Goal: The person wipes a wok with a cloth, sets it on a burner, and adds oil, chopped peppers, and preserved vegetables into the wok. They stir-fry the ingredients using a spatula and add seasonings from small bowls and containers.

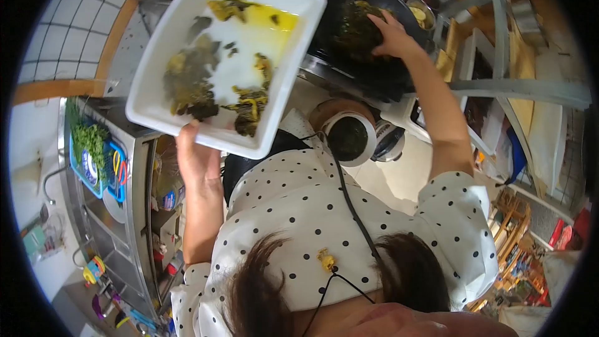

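My left hand (198, 159) grips the near edge of a white plastic tub (140, 97), which is tilted up on the left. Wet, dark yellow-green leafy vegetables, like pickled greens (190, 78), cling to its bottom, with yellowish liquid in the far right corner. My right hand (394, 36) reaches into a black wok (334, 6) on the stove. Its thumb and fingers are spread apart against the dark greens (357, 28) heaped there. How far the fingertips sink into the greens is hidden.
Several bowls of seasonings, one of them a small bowl (421, 14), stand behind the wok. Below the stove is a white bucket (368, 150) with dark contents. A metal rail (524, 90) runs along the right. On the left, a blue basket (81, 162) of herbs sits on a steel counter.
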`<control>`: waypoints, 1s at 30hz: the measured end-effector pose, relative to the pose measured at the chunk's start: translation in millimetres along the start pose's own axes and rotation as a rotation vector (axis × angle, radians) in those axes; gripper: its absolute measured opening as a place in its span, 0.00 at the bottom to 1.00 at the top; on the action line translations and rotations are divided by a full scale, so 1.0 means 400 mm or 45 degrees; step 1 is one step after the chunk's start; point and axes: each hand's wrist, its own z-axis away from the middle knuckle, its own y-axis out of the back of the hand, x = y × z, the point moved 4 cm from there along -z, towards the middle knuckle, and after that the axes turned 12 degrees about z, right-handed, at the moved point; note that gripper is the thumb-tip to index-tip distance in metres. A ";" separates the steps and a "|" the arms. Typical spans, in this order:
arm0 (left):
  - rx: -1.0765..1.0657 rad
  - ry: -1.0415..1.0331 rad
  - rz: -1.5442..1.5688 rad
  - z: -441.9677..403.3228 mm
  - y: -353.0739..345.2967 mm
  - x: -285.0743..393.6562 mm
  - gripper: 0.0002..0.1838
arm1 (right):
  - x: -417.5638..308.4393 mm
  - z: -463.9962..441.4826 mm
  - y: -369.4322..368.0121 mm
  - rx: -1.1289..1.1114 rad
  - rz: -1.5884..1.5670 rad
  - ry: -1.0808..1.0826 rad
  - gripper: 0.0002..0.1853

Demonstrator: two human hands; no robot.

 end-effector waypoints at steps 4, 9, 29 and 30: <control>-0.021 0.018 -0.025 0.016 -0.008 -0.021 0.33 | -0.028 -0.006 0.189 0.171 0.039 0.210 0.34; -0.231 0.059 -0.042 0.034 -0.049 -0.053 0.42 | -0.291 0.004 0.372 -0.082 -1.089 0.671 0.18; -0.450 0.349 0.029 0.053 -0.024 -0.089 0.41 | -0.778 0.136 0.300 0.097 -0.503 1.390 0.39; -0.447 0.371 0.017 0.054 -0.020 -0.090 0.39 | -0.786 0.146 0.293 0.087 -0.442 1.380 0.40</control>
